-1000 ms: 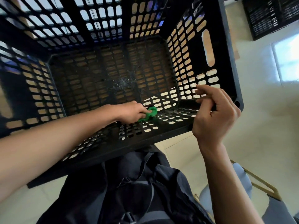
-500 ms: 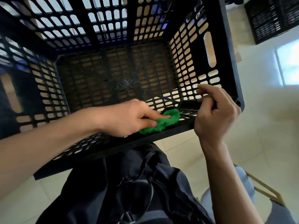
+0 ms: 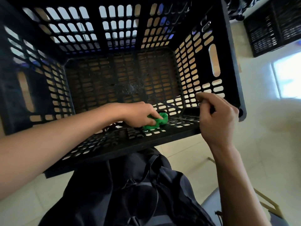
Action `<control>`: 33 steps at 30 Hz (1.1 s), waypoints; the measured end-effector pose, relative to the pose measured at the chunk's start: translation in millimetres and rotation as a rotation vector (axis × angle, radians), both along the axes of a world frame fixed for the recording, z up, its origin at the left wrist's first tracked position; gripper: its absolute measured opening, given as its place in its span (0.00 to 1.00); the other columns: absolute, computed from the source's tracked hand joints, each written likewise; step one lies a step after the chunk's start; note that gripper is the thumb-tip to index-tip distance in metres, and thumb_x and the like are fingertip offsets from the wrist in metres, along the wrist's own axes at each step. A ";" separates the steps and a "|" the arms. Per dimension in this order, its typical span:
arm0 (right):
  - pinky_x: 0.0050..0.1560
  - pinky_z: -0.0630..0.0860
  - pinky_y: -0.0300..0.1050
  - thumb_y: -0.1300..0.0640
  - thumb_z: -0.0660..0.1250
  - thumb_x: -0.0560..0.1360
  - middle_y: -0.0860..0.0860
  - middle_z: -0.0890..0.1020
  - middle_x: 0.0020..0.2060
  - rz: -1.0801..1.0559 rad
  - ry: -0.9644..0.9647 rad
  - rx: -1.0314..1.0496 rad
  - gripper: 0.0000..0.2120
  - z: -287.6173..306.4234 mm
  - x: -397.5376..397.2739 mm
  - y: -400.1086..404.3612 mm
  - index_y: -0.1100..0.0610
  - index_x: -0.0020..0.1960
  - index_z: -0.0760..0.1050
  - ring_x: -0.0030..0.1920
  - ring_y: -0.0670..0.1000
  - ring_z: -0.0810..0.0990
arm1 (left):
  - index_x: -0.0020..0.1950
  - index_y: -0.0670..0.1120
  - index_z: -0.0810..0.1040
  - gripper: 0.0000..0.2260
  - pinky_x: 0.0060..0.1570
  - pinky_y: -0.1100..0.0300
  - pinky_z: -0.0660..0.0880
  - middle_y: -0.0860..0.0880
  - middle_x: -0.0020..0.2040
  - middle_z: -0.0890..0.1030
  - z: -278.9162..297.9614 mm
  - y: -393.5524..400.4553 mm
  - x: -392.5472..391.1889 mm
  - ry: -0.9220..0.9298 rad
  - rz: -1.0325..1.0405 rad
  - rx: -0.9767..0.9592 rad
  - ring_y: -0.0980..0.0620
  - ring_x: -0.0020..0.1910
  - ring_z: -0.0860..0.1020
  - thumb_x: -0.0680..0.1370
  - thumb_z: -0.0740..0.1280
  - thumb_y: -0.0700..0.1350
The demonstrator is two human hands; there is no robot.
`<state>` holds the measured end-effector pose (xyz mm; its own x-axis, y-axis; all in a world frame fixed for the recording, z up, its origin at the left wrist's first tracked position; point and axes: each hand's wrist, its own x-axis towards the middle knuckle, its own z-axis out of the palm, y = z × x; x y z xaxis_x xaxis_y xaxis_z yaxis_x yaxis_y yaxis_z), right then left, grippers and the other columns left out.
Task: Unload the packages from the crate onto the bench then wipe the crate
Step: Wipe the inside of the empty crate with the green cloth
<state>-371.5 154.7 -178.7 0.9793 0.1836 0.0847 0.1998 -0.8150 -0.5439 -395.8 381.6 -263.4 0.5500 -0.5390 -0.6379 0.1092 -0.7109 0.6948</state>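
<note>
I see the black crate (image 3: 228,66) open toward me, its slatted floor bare and reachable. My left hand (image 3: 138,115) and the green cloth (image 3: 160,121) occupy the near wall; my right hand (image 3: 218,115) blocks the near right corner. Slotted walls close every side.

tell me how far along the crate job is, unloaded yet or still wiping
Unloading looks done: no packages show inside the black crate. Wiping is in hand: the left hand presses a green cloth on the near wall's inner face, while the right hand grips the near right corner. Specks on the crate floor suggest that part is left.
</note>
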 end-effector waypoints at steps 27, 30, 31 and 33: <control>0.52 0.71 0.44 0.44 0.72 0.75 0.49 0.81 0.59 1.176 0.740 -0.525 0.21 -21.3 64.1 86.2 0.48 0.66 0.76 0.58 0.52 0.77 | 0.82 0.58 0.37 0.48 0.73 0.61 0.56 0.54 0.84 0.49 31.9 11.3 -9.4 0.443 0.684 -0.212 0.55 0.81 0.51 0.76 0.68 0.38; 0.63 0.73 0.50 0.44 0.71 0.76 0.52 0.79 0.65 1.237 0.758 -0.538 0.25 -25.0 61.5 86.3 0.49 0.70 0.72 0.64 0.54 0.75 | 0.83 0.58 0.41 0.45 0.76 0.60 0.53 0.54 0.83 0.52 39.1 10.8 -14.1 0.420 0.707 -0.193 0.55 0.81 0.52 0.76 0.66 0.38; 0.65 0.73 0.51 0.45 0.71 0.77 0.53 0.78 0.66 1.255 0.764 -0.539 0.25 -25.8 60.8 86.6 0.49 0.71 0.70 0.65 0.55 0.75 | 0.83 0.58 0.43 0.44 0.77 0.59 0.53 0.54 0.83 0.54 42.3 10.2 -17.1 0.396 0.712 -0.176 0.54 0.81 0.54 0.76 0.65 0.38; 0.67 0.72 0.51 0.48 0.70 0.78 0.54 0.76 0.69 1.295 0.777 -0.535 0.25 -27.5 59.7 87.3 0.49 0.73 0.69 0.67 0.56 0.74 | 0.84 0.56 0.48 0.40 0.78 0.57 0.56 0.52 0.83 0.58 50.0 9.9 -24.7 0.318 0.727 -0.131 0.54 0.80 0.58 0.78 0.65 0.38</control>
<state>-311.8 242.0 -206.2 -0.0802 0.7287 -0.6801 0.6990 -0.4453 -0.5595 -420.5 391.6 -213.4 0.5946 -0.1970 -0.7795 0.7203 -0.3004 0.6253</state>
